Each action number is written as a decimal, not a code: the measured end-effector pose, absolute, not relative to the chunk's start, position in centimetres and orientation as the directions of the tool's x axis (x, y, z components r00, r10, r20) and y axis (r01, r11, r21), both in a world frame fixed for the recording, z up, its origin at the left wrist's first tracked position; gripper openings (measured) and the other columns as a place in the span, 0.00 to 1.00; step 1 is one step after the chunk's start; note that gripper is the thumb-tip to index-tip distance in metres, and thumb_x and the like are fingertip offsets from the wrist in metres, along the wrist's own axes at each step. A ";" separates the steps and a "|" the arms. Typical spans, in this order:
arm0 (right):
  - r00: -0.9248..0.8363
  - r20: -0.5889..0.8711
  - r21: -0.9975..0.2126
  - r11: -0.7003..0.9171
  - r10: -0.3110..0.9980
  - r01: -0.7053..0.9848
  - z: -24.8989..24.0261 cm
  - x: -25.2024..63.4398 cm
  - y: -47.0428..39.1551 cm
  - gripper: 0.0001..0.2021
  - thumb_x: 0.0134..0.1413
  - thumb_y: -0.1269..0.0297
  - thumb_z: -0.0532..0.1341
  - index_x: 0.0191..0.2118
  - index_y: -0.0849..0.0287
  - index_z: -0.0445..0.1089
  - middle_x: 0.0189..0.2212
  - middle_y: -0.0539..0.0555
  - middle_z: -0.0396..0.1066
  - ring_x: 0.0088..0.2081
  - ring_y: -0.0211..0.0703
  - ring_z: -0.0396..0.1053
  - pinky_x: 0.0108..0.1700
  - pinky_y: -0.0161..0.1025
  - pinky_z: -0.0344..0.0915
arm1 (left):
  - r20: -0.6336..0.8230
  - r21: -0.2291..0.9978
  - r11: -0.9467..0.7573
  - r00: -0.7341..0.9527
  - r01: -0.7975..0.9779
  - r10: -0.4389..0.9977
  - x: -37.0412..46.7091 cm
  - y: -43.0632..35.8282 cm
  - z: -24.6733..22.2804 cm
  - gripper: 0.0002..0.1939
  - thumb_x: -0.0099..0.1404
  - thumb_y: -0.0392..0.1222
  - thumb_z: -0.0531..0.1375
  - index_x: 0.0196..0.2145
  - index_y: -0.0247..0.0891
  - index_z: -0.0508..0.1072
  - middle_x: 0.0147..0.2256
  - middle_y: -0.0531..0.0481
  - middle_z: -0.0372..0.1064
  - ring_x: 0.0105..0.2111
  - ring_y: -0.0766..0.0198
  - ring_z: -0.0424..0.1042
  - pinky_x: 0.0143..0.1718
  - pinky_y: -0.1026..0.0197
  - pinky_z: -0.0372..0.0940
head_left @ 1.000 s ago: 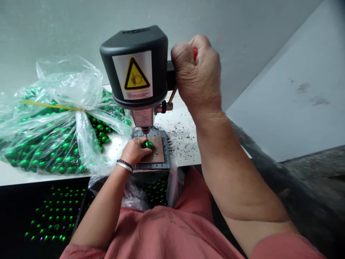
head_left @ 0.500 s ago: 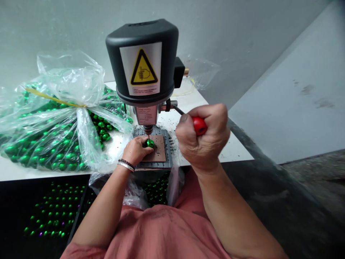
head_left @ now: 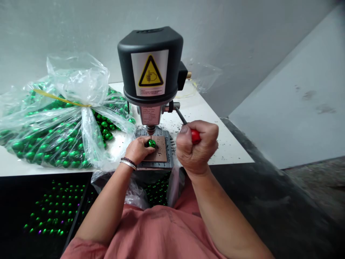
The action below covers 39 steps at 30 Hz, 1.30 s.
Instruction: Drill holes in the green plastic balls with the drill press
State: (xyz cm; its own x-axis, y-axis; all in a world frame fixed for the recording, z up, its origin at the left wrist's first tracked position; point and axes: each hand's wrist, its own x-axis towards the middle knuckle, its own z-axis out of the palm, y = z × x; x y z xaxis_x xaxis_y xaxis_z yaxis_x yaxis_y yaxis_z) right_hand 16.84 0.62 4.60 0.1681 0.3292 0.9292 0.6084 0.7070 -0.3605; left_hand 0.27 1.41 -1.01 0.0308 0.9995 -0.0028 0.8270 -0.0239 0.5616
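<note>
In the head view, my left hand (head_left: 138,149) pinches a shiny green ball (head_left: 151,143) between thumb and fingers. The ball rests on a brown board (head_left: 160,153) over the grey slotted base (head_left: 169,158) of a bench drill press (head_left: 151,64). Its thin drill bit (head_left: 151,137) points straight down at the top of the ball; whether it has entered the ball is too small to tell. My right hand (head_left: 196,147) is wrapped round the red knob (head_left: 196,136) of the press's feed lever (head_left: 180,116), to the right of the drill head.
On the left of the white table (head_left: 229,153) lies a big clear plastic bag (head_left: 88,97) full of green balls, tied with a yellow strip. Dark shavings surround the base. More green balls (head_left: 54,207) lie in a dark container below. Another bag (head_left: 134,190) hangs below the table edge.
My right hand has moved down and slightly left with the lever knob, so the lever slopes more steeply. My left hand still holds the green ball on the board. The view has shifted slightly.
</note>
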 end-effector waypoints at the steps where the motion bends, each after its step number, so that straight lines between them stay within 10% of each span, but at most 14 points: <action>1: 0.171 0.927 -0.367 0.715 0.334 0.595 4.5 16.8 0.6 0.07 0.48 0.72 0.56 0.34 0.56 0.59 0.24 0.45 0.60 0.25 0.28 0.58 0.28 0.30 0.60 | -0.002 0.559 -0.025 0.031 0.829 1.000 0.3 1.4 -1.1 0.18 0.51 0.44 0.61 0.41 0.42 0.75 0.43 0.50 0.72 0.43 0.59 0.70 0.47 0.60 0.62; 12: 0.195 0.903 -0.429 0.757 0.384 0.493 2.7 16.3 0.6 0.06 0.50 0.73 0.53 0.35 0.57 0.58 0.25 0.47 0.59 0.28 0.30 0.61 0.32 0.32 0.61 | 0.012 0.565 -0.036 0.036 0.824 0.999 0.3 1.4 -1.1 0.16 0.52 0.44 0.62 0.40 0.42 0.75 0.43 0.49 0.73 0.42 0.59 0.70 0.45 0.60 0.62; 22: 0.276 0.837 -0.545 0.671 0.473 0.503 11.3 16.1 2.0 0.09 0.55 0.61 0.51 0.27 0.57 0.55 0.20 0.44 0.54 0.22 0.26 0.57 0.27 0.29 0.58 | 0.039 0.575 0.007 -0.035 0.818 0.999 0.0 -0.9 -0.5 0.20 0.51 0.44 0.61 0.43 0.39 0.74 0.35 0.48 0.72 0.33 0.62 0.69 0.38 0.60 0.64; 29: 0.291 0.830 -0.558 0.684 0.476 0.470 11.3 15.9 2.2 0.08 0.54 0.65 0.53 0.26 0.59 0.55 0.22 0.44 0.58 0.21 0.24 0.59 0.25 0.27 0.58 | -0.131 0.711 -0.086 0.251 0.698 0.959 -1.0 -4.5 1.6 0.28 0.47 0.46 0.66 0.47 0.41 0.72 0.44 0.46 0.71 0.42 0.58 0.69 0.45 0.59 0.63; 35: 0.279 0.819 -0.573 0.688 0.501 0.446 11.3 16.0 2.1 0.08 0.54 0.63 0.52 0.27 0.58 0.55 0.22 0.44 0.59 0.22 0.25 0.59 0.26 0.28 0.59 | -0.237 0.965 0.243 -0.061 0.104 0.970 -0.5 -3.8 1.3 0.27 0.51 0.64 0.57 0.36 0.35 0.73 0.33 0.47 0.71 0.32 0.62 0.69 0.34 0.60 0.65; 39: 0.268 0.807 -0.588 0.676 0.526 0.444 11.3 16.2 2.1 0.08 0.54 0.63 0.53 0.27 0.58 0.55 0.21 0.44 0.56 0.21 0.26 0.57 0.27 0.29 0.60 | -0.461 0.822 0.390 -0.083 -0.415 0.884 -0.1 -2.9 1.2 0.29 0.57 0.67 0.47 0.30 0.36 0.67 0.27 0.47 0.67 0.29 0.64 0.69 0.31 0.57 0.68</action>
